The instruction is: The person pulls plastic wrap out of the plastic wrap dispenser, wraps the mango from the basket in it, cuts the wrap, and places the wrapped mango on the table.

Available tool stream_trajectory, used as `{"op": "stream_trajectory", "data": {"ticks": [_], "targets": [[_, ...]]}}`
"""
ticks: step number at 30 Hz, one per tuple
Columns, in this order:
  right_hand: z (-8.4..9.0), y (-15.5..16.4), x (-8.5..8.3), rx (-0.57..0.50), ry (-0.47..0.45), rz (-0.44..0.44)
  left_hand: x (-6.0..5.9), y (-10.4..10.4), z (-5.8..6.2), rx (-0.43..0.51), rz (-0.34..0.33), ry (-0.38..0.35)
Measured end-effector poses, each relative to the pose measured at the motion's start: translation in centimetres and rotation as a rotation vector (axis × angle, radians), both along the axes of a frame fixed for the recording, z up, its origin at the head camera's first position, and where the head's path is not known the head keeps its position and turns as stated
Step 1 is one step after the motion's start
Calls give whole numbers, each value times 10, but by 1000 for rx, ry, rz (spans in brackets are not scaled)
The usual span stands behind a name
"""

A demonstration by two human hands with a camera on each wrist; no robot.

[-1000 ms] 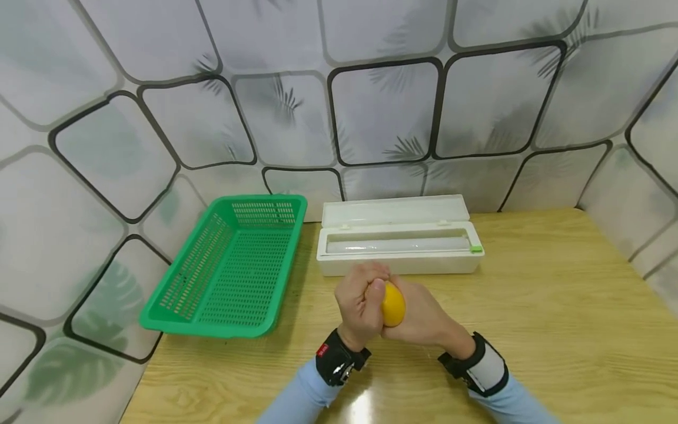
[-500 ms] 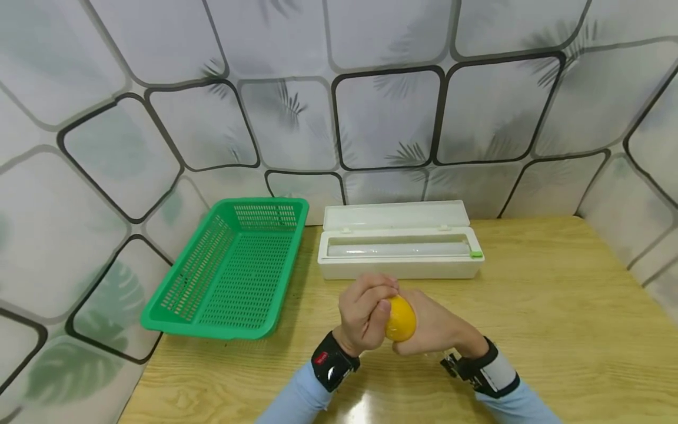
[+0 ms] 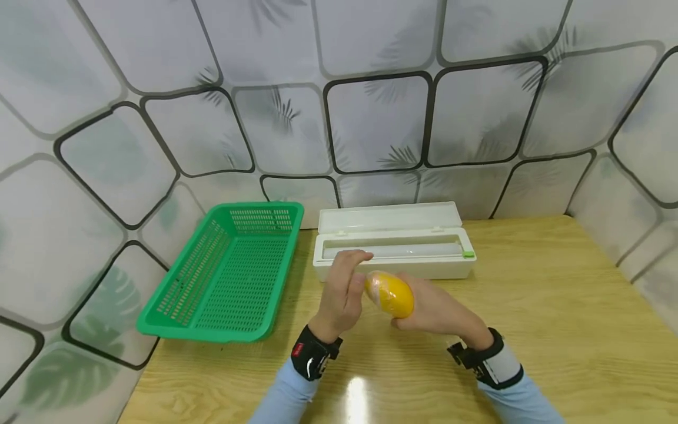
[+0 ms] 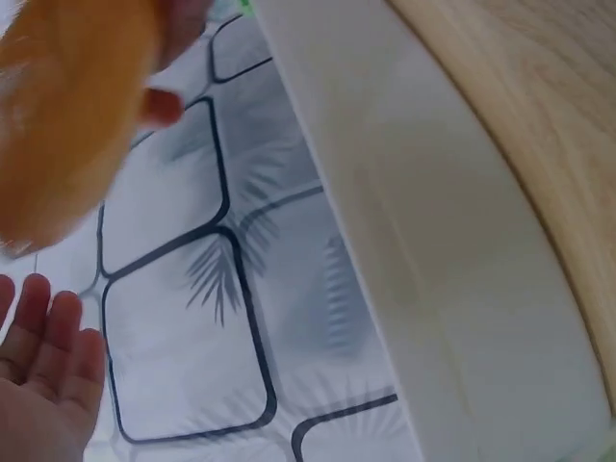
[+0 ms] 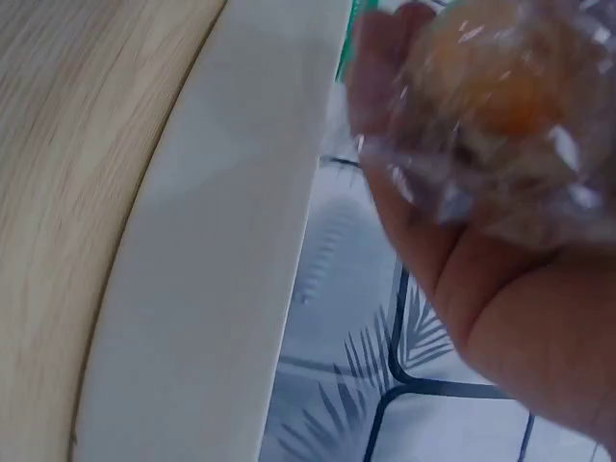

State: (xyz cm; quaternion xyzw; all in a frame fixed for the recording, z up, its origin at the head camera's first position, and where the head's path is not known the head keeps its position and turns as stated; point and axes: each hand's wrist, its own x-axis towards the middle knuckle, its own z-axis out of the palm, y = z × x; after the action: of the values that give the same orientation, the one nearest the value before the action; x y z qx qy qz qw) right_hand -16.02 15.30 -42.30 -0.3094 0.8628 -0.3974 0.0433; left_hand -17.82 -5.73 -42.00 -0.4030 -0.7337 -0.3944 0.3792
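You see your left hand [image 4: 43, 371] at the lower left with straight fingers. A blurred orange fruit [image 4: 67, 115] is above it, apart. The white box [image 4: 423, 241] crosses the middle, worktop [image 4: 539, 106] beside it.

left hand [image 3: 339, 291] — off the lemon [image 3: 390, 294]

A light wooden table [image 3: 556, 306] stands in a corner of grey walls [image 3: 381, 118] patterned with black-outlined tiles and palm leaves.

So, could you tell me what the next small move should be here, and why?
Probably carry the wrapped yellow fruit left and set it in the green basket. Clear film already covers it, the right hand alone holds it, the left hand is open beside it, and the basket stands near.
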Motion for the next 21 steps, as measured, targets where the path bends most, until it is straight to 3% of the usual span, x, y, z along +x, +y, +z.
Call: {"op": "stream_trajectory", "data": {"ticks": [2, 4, 10, 13, 16, 21], "targets": [[-1, 0, -2, 59, 59, -81, 1, -4, 4, -18, 45, -38], [-3, -1, -2, 139, 123, -161, 3, -5, 9, -104, 110, -49], [-9, -9, 0, 368, 351, -308, 19, 4, 13, -617, 370, -90], [-12, -16, 2, 416, 462, -321, 23, 11, 7, -779, 473, -110], [-14, -22, 4, 426, 532, -293, 22, 17, -3, -824, 510, -178], [-19, -22, 2, 405, 528, -298, 17, 20, -15, -764, 469, -374]]}}
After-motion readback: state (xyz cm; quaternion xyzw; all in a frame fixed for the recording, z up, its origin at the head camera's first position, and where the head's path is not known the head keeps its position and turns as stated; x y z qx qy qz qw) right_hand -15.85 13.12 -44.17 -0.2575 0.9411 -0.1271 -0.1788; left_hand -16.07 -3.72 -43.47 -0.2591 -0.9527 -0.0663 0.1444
